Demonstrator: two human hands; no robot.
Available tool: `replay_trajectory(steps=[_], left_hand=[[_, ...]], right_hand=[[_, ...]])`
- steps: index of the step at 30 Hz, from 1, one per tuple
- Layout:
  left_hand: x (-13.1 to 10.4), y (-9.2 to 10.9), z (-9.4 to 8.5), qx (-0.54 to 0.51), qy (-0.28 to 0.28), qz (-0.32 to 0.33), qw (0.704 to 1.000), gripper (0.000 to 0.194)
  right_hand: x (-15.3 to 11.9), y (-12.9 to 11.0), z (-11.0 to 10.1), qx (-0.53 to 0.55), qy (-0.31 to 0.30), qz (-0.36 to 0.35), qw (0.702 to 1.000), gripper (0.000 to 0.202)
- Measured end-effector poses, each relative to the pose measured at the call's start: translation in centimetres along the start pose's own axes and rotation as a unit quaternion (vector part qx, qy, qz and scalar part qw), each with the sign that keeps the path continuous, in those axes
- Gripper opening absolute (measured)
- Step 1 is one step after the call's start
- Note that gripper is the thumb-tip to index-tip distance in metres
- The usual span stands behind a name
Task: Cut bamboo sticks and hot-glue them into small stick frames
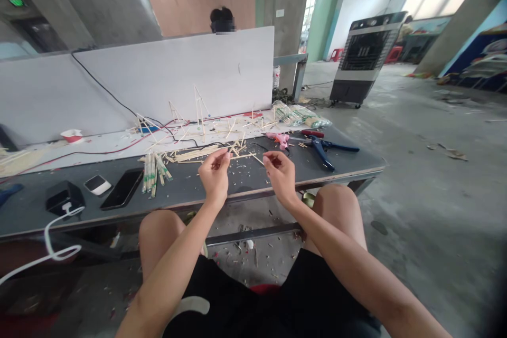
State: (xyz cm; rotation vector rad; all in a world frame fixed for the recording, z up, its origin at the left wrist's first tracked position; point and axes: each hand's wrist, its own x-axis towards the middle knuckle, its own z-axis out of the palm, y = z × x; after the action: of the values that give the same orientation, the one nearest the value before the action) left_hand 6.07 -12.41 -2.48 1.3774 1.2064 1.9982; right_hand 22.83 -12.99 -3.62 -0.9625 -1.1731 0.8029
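Note:
My left hand [215, 173] is closed in a pinch above the front edge of the table, and a thin wooden stick [243, 156] runs rightward from its fingertips. Level with it, my right hand [281, 174] pinches the end of another thin wooden stick [258, 159], which slants up to the left. The far ends of the two sticks appear to meet; whether they are joined I cannot tell. Just behind the left hand lies a heap of loose wooden sticks [198, 153]. A pink glue gun [280, 140] rests beyond the right hand, beside blue-handled cutters [321, 153].
Bundled sticks in wrappers [152, 171], a black phone [122, 189], a white-topped device [97, 185] and a black charger block [65, 198] lie left. Stick frames [200, 111] stand before a white partition [178, 71]. Bagged sticks [299, 114] lie back right. An air cooler [364, 58] stands beyond.

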Motion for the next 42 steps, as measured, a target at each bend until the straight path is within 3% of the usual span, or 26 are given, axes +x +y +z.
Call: replay_trajectory(steps=[4, 8, 13, 21, 25, 30, 38, 40, 42], left_hand=[[-0.4, 0.1, 0.4, -0.035, 0.011, -0.048, 0.998, 0.022], [-1.2, 0.4, 0.8, -0.062, 0.003, -0.07, 0.996, 0.021], [-1.8, 0.2, 1.1, -0.07, -0.007, -0.088, 0.994, 0.023], [-1.5, -0.1, 1.0, -0.076, 0.005, -0.089, 0.993, 0.023], [-0.6, -0.5, 0.6, -0.07, 0.02, -0.07, 0.995, 0.021], [0.8, -1.1, -0.2, -0.049, 0.038, -0.059, 0.996, 0.022], [2.7, -1.6, -1.6, -0.02, 0.074, -0.026, 0.997, 0.022], [3.0, -1.4, -1.8, -0.018, 0.082, -0.025, 0.996, 0.023], [3.1, -1.2, -1.8, -0.022, 0.072, -0.024, 0.997, 0.023]], right_hand=[[-0.6, 0.8, 1.7, 0.113, -0.12, 0.127, 0.978, 0.043], [-1.0, 0.3, 3.1, 0.183, -0.195, 0.146, 0.953, 0.042], [-1.1, 0.1, 3.8, 0.191, -0.195, 0.125, 0.954, 0.037], [-0.9, 0.6, 3.4, 0.212, -0.18, 0.148, 0.949, 0.036], [-0.4, 0.1, 2.1, 0.227, -0.167, 0.171, 0.944, 0.039], [1.4, -0.3, -0.3, 0.214, -0.142, 0.144, 0.956, 0.039], [7.2, -0.5, -8.1, 0.189, -0.022, 0.001, 0.982, 0.037], [7.9, -0.1, -9.4, 0.13, 0.016, 0.003, 0.991, 0.038], [8.1, 0.5, -9.8, 0.01, 0.011, -0.006, 1.0, 0.032]])
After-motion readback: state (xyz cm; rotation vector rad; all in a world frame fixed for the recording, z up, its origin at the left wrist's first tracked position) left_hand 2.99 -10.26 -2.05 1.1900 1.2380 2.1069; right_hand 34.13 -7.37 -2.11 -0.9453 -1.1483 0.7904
